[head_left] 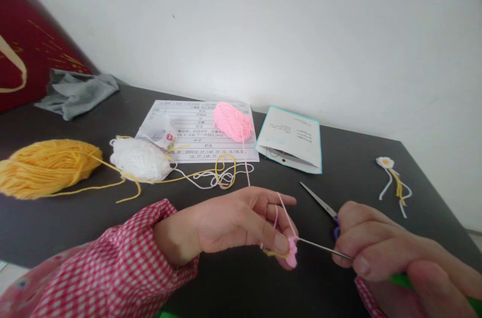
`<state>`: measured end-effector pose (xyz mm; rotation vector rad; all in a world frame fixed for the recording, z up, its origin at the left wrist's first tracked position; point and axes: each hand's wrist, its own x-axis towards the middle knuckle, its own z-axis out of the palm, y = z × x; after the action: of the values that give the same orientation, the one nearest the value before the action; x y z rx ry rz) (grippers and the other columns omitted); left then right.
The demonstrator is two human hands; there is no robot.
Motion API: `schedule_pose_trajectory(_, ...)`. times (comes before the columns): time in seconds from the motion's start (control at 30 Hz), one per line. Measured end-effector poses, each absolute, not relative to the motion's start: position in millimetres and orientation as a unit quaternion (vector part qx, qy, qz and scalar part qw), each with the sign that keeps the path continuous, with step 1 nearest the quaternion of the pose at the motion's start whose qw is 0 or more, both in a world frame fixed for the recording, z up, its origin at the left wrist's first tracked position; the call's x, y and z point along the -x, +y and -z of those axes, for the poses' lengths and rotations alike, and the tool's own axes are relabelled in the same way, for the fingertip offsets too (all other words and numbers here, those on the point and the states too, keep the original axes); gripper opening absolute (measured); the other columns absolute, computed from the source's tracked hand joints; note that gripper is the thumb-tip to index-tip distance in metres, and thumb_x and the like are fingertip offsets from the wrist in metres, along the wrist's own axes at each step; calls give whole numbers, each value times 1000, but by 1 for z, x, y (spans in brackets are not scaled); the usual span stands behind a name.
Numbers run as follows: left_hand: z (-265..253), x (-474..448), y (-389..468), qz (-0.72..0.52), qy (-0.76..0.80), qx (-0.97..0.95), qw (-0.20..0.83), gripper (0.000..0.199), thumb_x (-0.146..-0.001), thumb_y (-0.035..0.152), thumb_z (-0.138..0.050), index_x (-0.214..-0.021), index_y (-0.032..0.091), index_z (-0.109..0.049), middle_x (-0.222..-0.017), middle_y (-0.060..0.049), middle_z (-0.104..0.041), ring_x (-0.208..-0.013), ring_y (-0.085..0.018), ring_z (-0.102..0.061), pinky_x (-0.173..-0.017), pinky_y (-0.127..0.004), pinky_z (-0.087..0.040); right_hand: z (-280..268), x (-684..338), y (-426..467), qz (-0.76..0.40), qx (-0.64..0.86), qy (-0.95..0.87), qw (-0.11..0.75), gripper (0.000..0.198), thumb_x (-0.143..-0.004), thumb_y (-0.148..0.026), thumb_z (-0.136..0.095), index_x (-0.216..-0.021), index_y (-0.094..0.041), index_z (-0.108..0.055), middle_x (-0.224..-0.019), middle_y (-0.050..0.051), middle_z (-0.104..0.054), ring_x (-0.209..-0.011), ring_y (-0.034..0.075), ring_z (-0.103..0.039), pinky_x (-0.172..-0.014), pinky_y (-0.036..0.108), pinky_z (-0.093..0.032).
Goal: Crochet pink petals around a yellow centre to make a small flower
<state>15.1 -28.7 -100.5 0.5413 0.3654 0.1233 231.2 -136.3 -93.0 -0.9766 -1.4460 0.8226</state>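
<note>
My left hand (248, 222) pinches a small pink crochet piece (291, 252) with a yellow part between thumb and fingers. Pink yarn (288, 215) runs over its raised index finger, up to the pink yarn ball (231, 121) on the printed sheet. My right hand (399, 253) is closed around a crochet hook (341, 253) with a green handle, mostly covered by the fingers. The hook's thin metal shaft points left toward the pink piece, with a taut pink strand at its tip. Scissors (319, 197) with purple handles lie behind my right hand, partly hidden by it.
A yellow yarn ball (52, 167) and a white one (141, 158) sit at left, their loose strands tangled near the middle. Behind lie the printed sheet (196, 152), a white packet (289, 137), a grey cloth (81, 92) and a red bag (33, 47). A small white flower (384, 162) lies right.
</note>
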Motion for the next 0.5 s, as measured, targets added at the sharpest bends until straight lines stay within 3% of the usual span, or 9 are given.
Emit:
schedule_pose_trajectory(0.17,98,-16,-32,-84,191,-252,945,56,-64,4,-81,-116,13,-64,-74,2,-74,-65,-13,-71,-65,-26,-48,88,-208,-115,-424,409,-524,616,40,-102,-38,-49,-72,-23,-72,-54,1,-66,-54,17,-56,-57,32,-45)
schedule_pose_trajectory(0.3,88,-22,-39,-172,300,-289,893,95,-64,3,-84,-147,12,-39,-74,5,-72,-68,-13,-70,-72,-28,-50,94,-203,-118,-418,441,-516,605,40,-105,-39,-44,-78,-24,-70,-64,1,-67,-64,18,-62,-59,29,-51)
schedule_pose_trajectory(0.4,87,-27,-44,-225,346,-307,858,121,-59,3,-88,-157,9,-18,-71,6,-70,-68,-13,-69,-73,-28,-50,96,-202,-122,-256,485,-672,497,33,-105,-34,-44,-83,-24,-66,-78,2,-69,-73,18,-64,-63,30,-51)
schedule_pose_trajectory(0.5,90,-28,-44,-211,351,-293,864,115,-58,4,-88,-154,8,-26,-71,4,-71,-67,-12,-66,-71,-27,-48,96,-201,-120,19,462,-814,351,27,-103,-23,-49,-83,-20,-67,-80,5,-72,-74,19,-61,-73,36,-47)
